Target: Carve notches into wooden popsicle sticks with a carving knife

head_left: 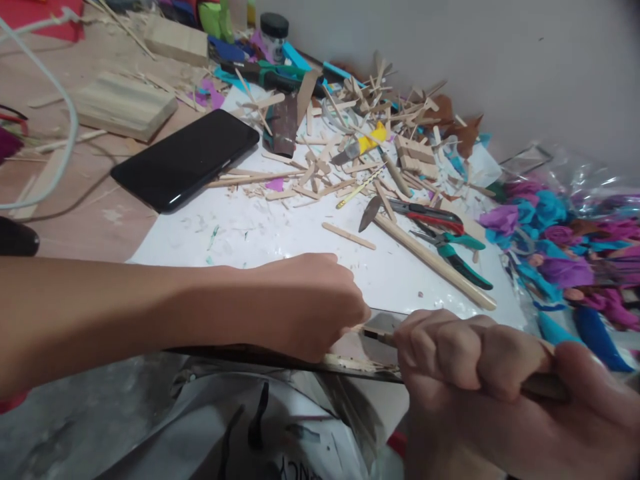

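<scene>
My left hand (305,303) reaches in from the left, fingers curled and pinched on a small wooden stick piece (357,328) at the near edge of the white sheet (260,230). My right hand (480,363) is a fist wrapped round the wooden handle of a knife (543,385). Its metal blade (383,325) points left and meets the stick right at my left fingertips. Wood shavings (350,363) lie just below the two hands.
A black phone (187,159) lies at the sheet's far left corner. Pliers (453,250), a red-handled tool (430,217), a long dowel (433,261) and a heap of wooden sticks (360,133) fill the far side. Coloured paper flowers (560,257) lie right, wood blocks (123,103) far left.
</scene>
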{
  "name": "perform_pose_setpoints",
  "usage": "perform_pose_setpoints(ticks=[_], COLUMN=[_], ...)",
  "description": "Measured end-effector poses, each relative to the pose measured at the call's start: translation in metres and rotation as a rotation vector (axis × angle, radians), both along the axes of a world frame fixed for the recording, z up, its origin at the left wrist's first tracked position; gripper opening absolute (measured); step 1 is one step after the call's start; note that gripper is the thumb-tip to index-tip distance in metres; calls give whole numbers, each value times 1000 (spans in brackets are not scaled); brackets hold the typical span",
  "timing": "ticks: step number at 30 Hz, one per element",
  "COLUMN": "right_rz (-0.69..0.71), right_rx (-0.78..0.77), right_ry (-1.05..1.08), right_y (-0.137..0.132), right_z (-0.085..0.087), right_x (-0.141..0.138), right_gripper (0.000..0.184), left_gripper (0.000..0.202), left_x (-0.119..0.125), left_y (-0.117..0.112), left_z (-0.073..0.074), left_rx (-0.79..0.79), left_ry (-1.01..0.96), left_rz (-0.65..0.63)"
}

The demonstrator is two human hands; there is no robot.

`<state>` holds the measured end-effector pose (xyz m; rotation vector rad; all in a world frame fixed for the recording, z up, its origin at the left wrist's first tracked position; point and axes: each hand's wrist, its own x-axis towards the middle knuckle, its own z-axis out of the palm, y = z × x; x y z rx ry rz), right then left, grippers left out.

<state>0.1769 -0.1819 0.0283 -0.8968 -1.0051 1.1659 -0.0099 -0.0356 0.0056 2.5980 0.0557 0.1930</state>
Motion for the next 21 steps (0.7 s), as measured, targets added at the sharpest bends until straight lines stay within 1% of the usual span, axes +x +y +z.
perform_pose_setpoints(ticks=[4,6,10,15,21], right_rz=[-47,-46,-49,-12,11], right_rx=[-1,23,-10,-32,-5], right_ry=[23,25,21,9,-34], right_y=[2,3,0,-7,1], right_z=[3,5,6,2,4], right_x=[-5,-8,-9,-2,-2], right_gripper=[57,57,60,60,59], left_gripper=[22,21,22,21,17], left_x=[0,0,2,1,1], left_y=[0,0,1,1,1], left_z=[0,1,4,3,2], left_rx=[-23,-19,-18,-8,-4], left_ry=[-3,11,43,46,42], left_rz=[-1,-11,-25,-30,-31])
